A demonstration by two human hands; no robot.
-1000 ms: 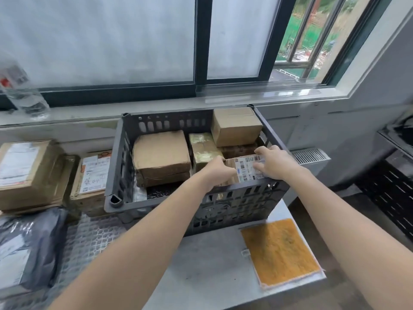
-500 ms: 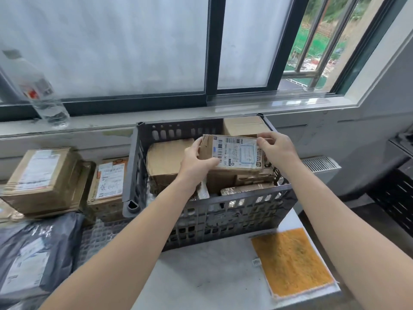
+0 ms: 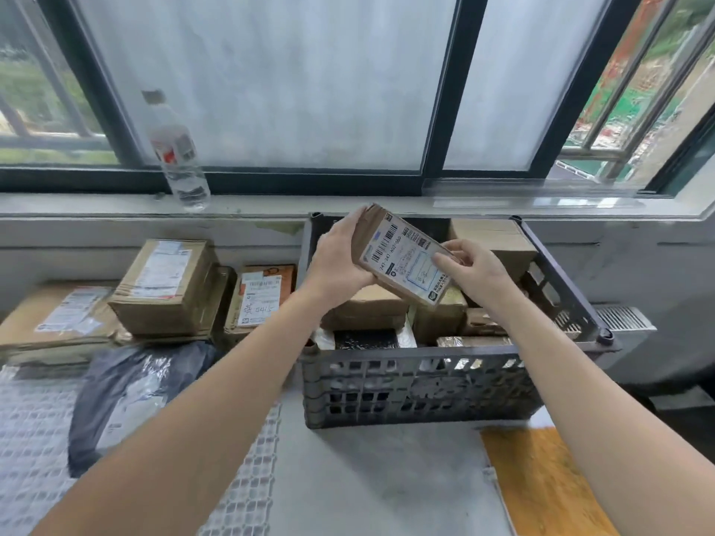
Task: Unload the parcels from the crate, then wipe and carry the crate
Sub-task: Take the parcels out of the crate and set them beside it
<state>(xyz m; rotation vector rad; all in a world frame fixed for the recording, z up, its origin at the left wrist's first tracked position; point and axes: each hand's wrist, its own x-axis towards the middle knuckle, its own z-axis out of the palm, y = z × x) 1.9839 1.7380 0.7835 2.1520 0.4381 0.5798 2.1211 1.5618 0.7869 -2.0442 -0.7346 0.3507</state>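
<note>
The dark grey slotted plastic crate [image 3: 418, 384] stands on the grey desk [image 3: 367, 477], its far wall close under the windowsill. Above the crate's middle, clear of the load, a small flat brown cardboard parcel [image 3: 402, 261] with a white barcode label is held tilted, its far-left end highest and its label facing the camera. The left hand [image 3: 340, 261] has its grip clamped on the parcel's left end, with the fingers wrapped over the top edge. The right hand [image 3: 476, 268] pinches the parcel's right edge, thumb on the label face.

Inside the crate lie more parcels. A plain brown cardboard box [image 3: 491, 241] sits in the far right corner. A crumpled brown box [image 3: 367, 307] lies below the held parcel, and a black glossy packet [image 3: 365, 338] lies against the near wall.

Just beside the crate's left wall is an orange-topped labelled box [image 3: 263, 295]. Beyond it a taped brown carton [image 3: 166, 284] is stacked on flatter cartons, and a dark grey plastic mailer bag [image 3: 131, 388] lies nearer the camera. At the crate's near right corner lies an orange-yellow rectangular cloth [image 3: 541, 481]. A clear plastic water bottle [image 3: 178, 156] stands on the sill, far left of the crate.
</note>
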